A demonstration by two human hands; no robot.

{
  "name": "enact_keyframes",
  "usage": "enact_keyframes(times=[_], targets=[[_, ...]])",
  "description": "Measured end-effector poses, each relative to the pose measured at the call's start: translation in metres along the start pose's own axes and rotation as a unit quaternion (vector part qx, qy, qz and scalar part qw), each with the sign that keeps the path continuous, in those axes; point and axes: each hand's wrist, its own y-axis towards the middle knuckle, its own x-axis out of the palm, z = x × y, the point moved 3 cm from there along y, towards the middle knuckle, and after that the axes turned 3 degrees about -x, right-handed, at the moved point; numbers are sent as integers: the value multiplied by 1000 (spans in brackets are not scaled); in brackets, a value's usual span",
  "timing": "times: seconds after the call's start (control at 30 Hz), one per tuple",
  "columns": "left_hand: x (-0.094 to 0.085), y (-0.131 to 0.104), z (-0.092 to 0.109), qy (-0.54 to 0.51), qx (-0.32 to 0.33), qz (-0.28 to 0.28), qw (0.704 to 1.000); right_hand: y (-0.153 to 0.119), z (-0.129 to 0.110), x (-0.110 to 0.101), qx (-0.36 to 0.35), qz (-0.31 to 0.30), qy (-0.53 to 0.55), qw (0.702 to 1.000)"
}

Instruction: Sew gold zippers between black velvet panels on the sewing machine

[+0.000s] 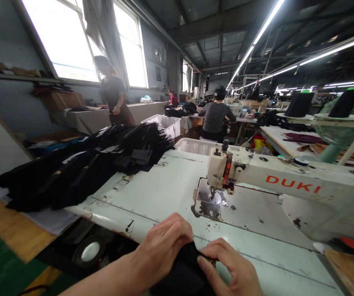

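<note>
A piece of black cloth (184, 273) is held at the front edge of the pale green sewing table, low in the view. My left hand (166, 246) has its fingers closed on the cloth's upper edge. Beside it on the right, my right hand (229, 267) pinches the same cloth between thumb and fingers, near a small brassy strip. Both hands are in front of the white sewing machine (290, 176), whose needle area is lit and has no cloth under it.
Black cloth pieces (81, 164) lie in a large pile at the left. White plastic bins (167, 123) stand behind the table. One person (113, 96) stands near the windows; another (215, 117) sits ahead with their back turned. Thread cones (300, 105) and a green fan are at right.
</note>
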Motion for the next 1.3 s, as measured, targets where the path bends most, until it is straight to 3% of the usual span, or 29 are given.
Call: enact_keyframes(times=[0.13, 0.27, 0.33, 0.47, 0.57, 0.67, 0.87, 1.1, 1.3], targets=[[-16, 14, 3, -16, -112, -28, 993, 10, -1, -5, 5, -12, 15, 1000], [-27, 22, 8, -71, -144, -50, 986, 16, -4, -10, 57, 23, 22, 998], [-28, 21, 9, -26, -99, -32, 994, 19, -5, -12, 76, 20, 39, 996], [-27, 20, 17, 54, 19, -57, 997, 27, -7, -17, 70, -30, 77, 994], [-33, 25, 21, 35, -35, -27, 998, 33, -9, -19, 47, -66, 80, 994], [-34, 27, 21, 34, -81, -7, 996, 36, -13, -19, 54, -54, 93, 993], [-29, 19, 10, 20, 2, 18, 1000, 33, -18, -15, 36, 20, 54, 998], [-24, 25, 4, -52, -154, -92, 982, 27, -17, -8, -38, 39, -19, 998], [-12, 23, 6, -105, -170, -75, 977, 29, -19, -8, -27, 25, 24, 999]])
